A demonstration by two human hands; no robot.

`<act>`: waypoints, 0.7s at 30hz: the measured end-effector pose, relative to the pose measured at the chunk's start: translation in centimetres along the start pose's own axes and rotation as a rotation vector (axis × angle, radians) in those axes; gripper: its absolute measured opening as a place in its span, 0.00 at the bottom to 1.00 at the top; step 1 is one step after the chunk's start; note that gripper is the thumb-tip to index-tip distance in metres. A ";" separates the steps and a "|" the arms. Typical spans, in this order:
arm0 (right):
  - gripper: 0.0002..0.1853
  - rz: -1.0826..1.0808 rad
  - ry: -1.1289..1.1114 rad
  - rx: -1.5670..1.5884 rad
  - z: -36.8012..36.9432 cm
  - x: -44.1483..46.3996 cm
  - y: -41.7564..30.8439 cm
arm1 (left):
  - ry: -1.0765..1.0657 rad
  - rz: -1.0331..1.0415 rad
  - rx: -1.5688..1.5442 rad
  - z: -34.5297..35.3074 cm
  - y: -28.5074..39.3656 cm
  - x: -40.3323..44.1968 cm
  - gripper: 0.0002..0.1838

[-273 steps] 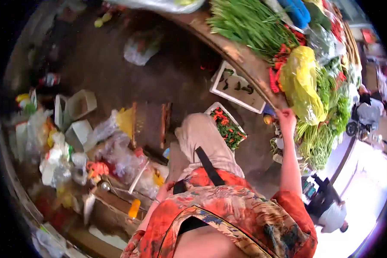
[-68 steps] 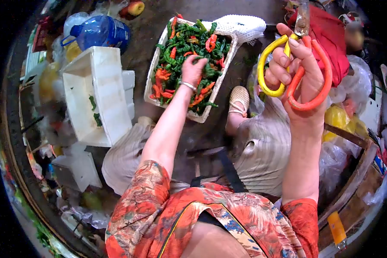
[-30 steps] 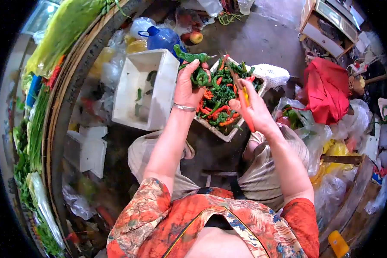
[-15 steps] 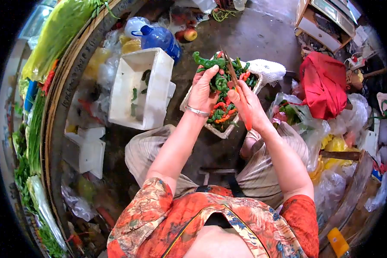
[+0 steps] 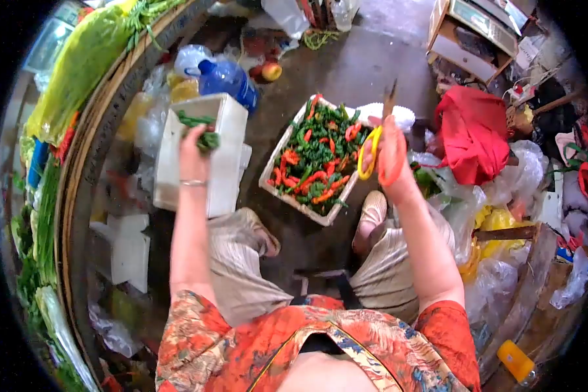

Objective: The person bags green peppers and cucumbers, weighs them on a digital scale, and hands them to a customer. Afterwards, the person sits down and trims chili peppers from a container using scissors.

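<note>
My left hand (image 5: pixel 193 151), slightly blurred, is over the white foam box (image 5: pixel 227 147) on the left. Its fingers are closed around green peppers (image 5: pixel 208 140), which stick out past them. In my right hand (image 5: pixel 393 145) is a pair of scissors (image 5: pixel 389 104) with yellow and orange handle loops, blades pointing away from me. Between my hands, on the floor, stands a white crate (image 5: pixel 302 208) filled with red and dark green peppers (image 5: pixel 320 153). Neither hand touches this crate.
A blue plastic jug (image 5: pixel 225 81) stands behind the foam box, with an apple (image 5: pixel 272 72) near it. White netting (image 5: pixel 395 116) lies beside the crate's far right corner. A red cloth (image 5: pixel 473 134) and plastic bags (image 5: pixel 526 173) are at right. Greens (image 5: pixel 42 222) line the left shelf.
My left hand has moved left from the pepper crate to the foam box, carrying green peppers. My right hand, still with the scissors, has drawn slightly right, away from the crate.
</note>
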State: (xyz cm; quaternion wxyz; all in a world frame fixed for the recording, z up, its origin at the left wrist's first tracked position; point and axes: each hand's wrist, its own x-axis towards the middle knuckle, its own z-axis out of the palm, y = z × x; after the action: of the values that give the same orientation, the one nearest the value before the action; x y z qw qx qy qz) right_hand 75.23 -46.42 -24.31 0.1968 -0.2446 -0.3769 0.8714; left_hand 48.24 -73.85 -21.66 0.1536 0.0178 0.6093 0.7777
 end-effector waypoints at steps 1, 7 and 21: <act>0.27 -0.053 0.056 -0.069 1.0 -0.4 -1.3 | 0.056 0.042 0.119 -1.5 1.8 0.0 0.09; 0.35 -0.015 0.116 -0.041 0.9 0.6 -1.5 | 0.439 0.188 0.625 -11.4 1.4 4.4 0.27; 0.37 0.028 0.109 -0.156 2.2 2.3 -0.5 | -0.870 0.315 0.293 9.6 6.5 -5.8 0.20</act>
State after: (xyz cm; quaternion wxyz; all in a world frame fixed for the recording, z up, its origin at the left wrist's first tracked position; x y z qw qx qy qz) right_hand 72.21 -46.13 -23.28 0.1854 -0.3116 -0.4288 0.8275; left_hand 54.38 -67.68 -12.05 0.2701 0.4548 0.5816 0.6180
